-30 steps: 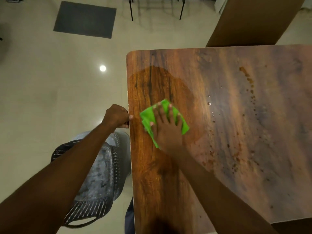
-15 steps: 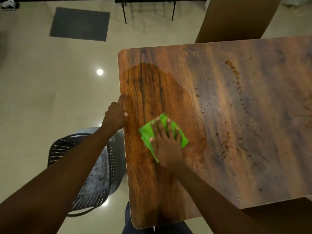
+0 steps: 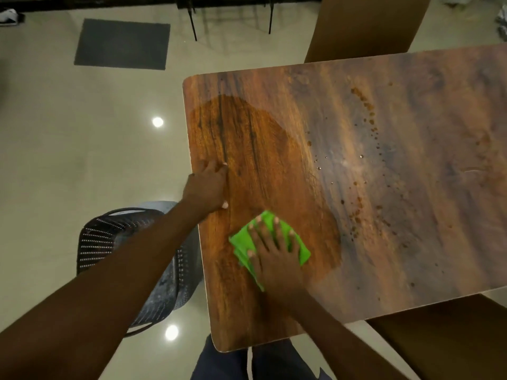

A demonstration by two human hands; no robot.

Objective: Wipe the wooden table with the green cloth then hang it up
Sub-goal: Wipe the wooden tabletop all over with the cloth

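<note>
your right hand (image 3: 277, 259) is flat on the green cloth (image 3: 241, 244), fingers spread and straight, pressing it onto the wooden table (image 3: 425, 215) near its left end, not gripping it. just past that, your left hand (image 3: 205, 187) rests on the table's left edge, fingers straight, holding nothing. a dark wet patch (image 3: 247, 138) runs beyond both hands, with brown spots (image 3: 362, 101) to its right. there's a mesh chair (image 3: 115, 237) left of the table and a grey mat (image 3: 122, 43) way off on the floor.

The cloth (image 3: 242, 244) is bright green. The table (image 3: 384, 165) shows streaked brown woodgrain, darker orange-brown where wet, speckled with brown drops. The chair (image 3: 109, 237) is black, dotted mesh; the floor mat (image 3: 122, 43) grey.
</note>
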